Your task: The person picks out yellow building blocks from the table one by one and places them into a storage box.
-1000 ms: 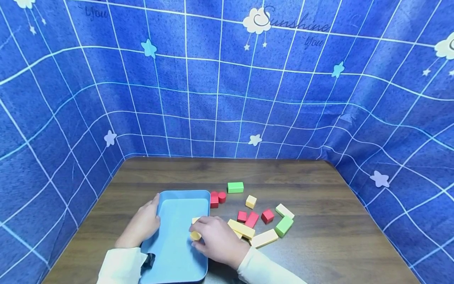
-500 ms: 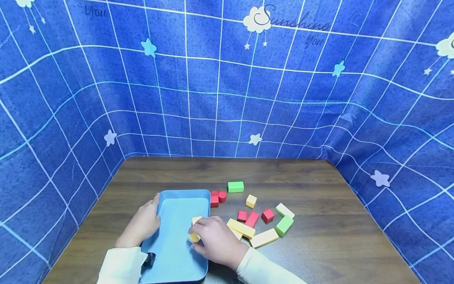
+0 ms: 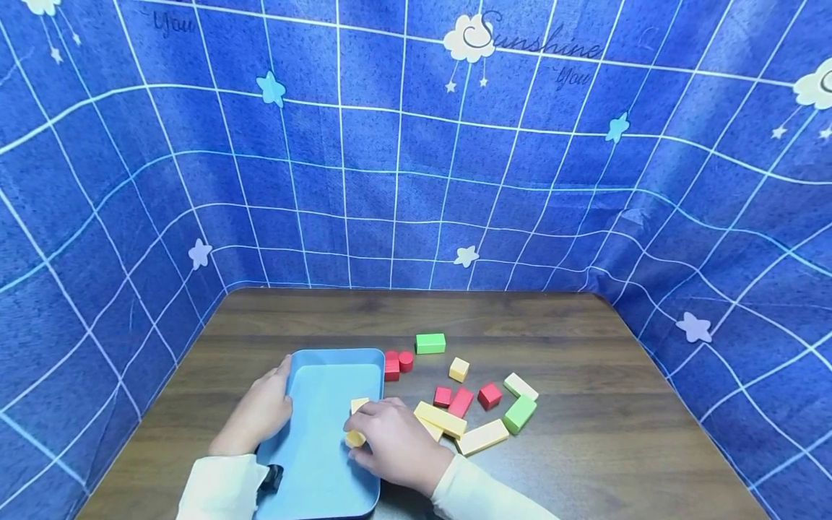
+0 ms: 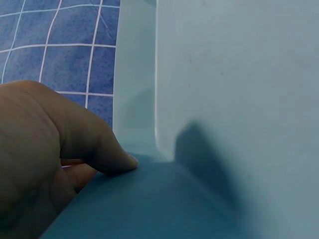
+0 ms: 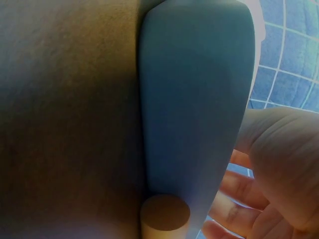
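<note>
- Left hand: grips the left wall of the tray, thumb on the inner side and fingers outside.
- Right hand: reaches over the tray's right wall, its grip narrow, holding the yellow cylinder between thumb and fingers.
- Tray: blue and shallow, on the left half of the table.
- Yellow cylinder: at the right hand's fingertips, within the tray's right side; whether it touches the floor cannot be told.
- Yellow block: just beyond the right hand's fingers, partly hidden.
- Red cylinder: just right of the tray, beside a red block.
- Yellow plank: near the right hand, among loose blocks.
- Green block: farther back.
- Curtain: blue, gridded, behind the table.
</note>
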